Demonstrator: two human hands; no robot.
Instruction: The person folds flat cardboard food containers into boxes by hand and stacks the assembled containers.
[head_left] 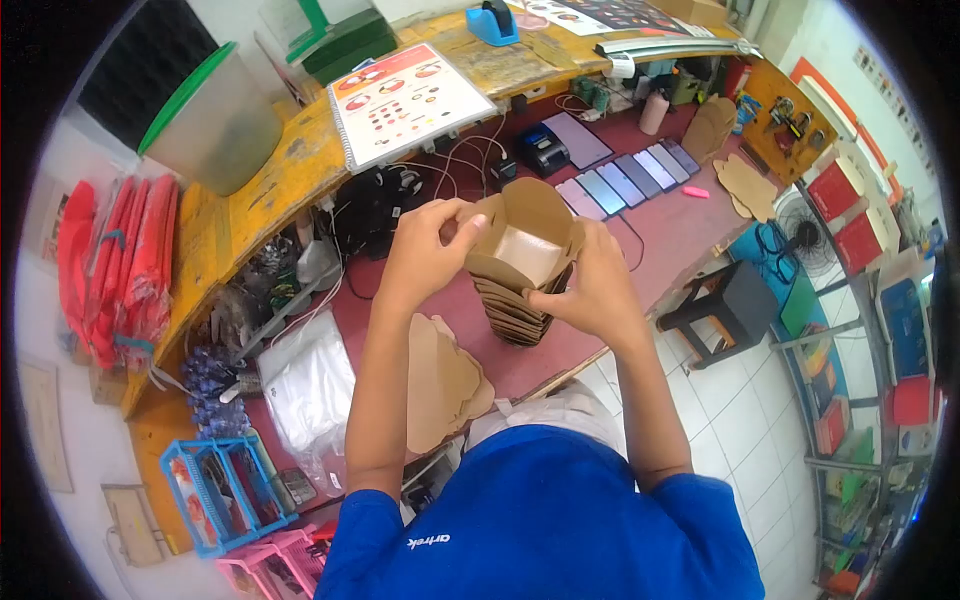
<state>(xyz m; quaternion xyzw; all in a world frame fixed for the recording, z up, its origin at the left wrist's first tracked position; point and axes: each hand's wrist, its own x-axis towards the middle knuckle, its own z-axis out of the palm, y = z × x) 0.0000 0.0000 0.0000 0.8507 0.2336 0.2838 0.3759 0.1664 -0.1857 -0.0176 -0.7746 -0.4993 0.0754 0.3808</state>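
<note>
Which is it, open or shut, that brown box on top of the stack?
Open. The brown cardboard box, between the left hand and right hand, has its flaps apart, showing the bottom inside.

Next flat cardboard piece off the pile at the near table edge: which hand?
Left hand, probably: its forearm runs beside the cardboard pile; the right hand is across the box stack. Both hold the top box.

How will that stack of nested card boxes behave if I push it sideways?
The stack may lean or topple, since it looks tall and narrow. It is probably light for its size, being thin, nested card. Raised flaps on the top box could flex if squeezed.
</note>
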